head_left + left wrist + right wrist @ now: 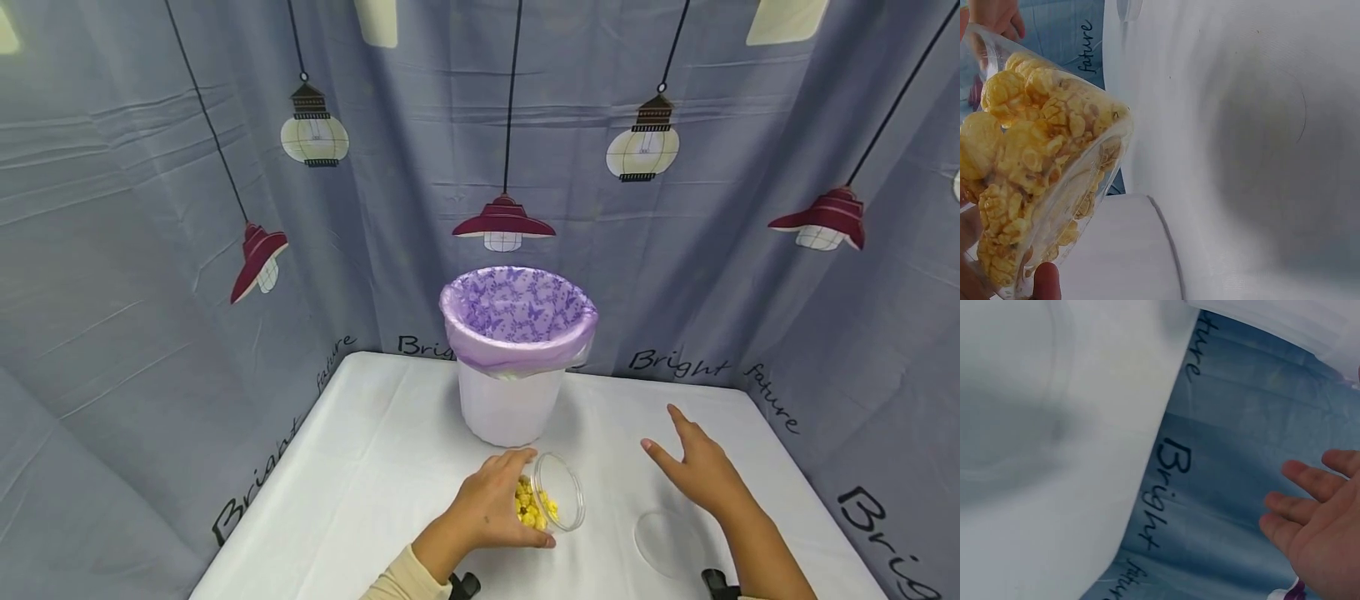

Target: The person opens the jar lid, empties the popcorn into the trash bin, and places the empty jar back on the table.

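White surface (390, 450) here: lined bin (510, 408) standing beyond the left hand (489, 504), clear lid (670, 543) lying near the right hand (702, 472).

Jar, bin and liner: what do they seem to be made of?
Jar: clear, glossy plastic or glass; the yellow pieces show through it.
Bin: probably white plastic, since its wall looks plain and rigid.
Liner: likely thin, shiny plastic film, as it drapes in soft folds and catches light.

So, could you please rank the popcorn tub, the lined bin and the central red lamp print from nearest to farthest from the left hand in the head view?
1. Popcorn tub: held in the left hand.
2. Lined bin: beyond the hand, on the table.
3. Central red lamp print: on the curtain behind the bin.
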`<state>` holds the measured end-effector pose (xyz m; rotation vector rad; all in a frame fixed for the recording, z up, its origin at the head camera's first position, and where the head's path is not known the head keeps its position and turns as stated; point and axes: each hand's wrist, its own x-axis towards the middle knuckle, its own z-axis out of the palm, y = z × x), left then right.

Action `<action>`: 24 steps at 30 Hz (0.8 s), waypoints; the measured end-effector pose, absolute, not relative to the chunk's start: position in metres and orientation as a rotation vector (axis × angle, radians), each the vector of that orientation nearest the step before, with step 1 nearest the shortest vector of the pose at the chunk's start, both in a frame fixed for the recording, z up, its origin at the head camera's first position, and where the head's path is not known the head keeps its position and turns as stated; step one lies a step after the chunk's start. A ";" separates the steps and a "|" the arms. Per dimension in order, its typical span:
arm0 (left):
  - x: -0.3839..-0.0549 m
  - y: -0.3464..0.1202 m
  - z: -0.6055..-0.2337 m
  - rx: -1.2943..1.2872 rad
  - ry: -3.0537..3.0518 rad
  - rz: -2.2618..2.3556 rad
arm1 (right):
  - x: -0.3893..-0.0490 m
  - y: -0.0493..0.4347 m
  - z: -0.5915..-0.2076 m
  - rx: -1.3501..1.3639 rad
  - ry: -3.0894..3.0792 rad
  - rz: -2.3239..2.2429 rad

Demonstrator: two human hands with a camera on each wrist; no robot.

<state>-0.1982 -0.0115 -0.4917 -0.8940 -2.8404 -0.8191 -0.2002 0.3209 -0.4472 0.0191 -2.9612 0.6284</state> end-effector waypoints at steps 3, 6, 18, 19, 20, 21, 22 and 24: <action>-0.198 -0.012 -0.492 -0.894 -2.844 -0.824 | -0.206 0.319 -0.441 0.046 -2.945 0.624; -0.197 -0.012 -0.493 -0.894 -2.850 -0.828 | -0.211 0.316 -0.434 0.064 -2.932 0.631; -0.198 -0.011 -0.501 -0.905 -2.852 -0.871 | -0.241 0.291 -0.394 0.149 -2.874 0.680; -0.199 -0.011 -0.502 -0.907 -2.850 -0.876 | -0.243 0.289 -0.391 0.154 -2.868 0.675; -0.199 -0.010 -0.503 -0.909 -2.846 -0.875 | -0.245 0.288 -0.389 0.158 -2.865 0.674; -0.198 -0.010 -0.504 -0.913 -2.842 -0.873 | -0.246 0.286 -0.387 0.158 -2.867 0.672; -0.198 -0.010 -0.506 -0.914 -2.839 -0.865 | -0.247 0.284 -0.386 0.160 -2.869 0.678; -0.196 -0.010 -0.509 -0.918 -2.835 -0.853 | -0.249 0.281 -0.385 0.164 -2.874 0.686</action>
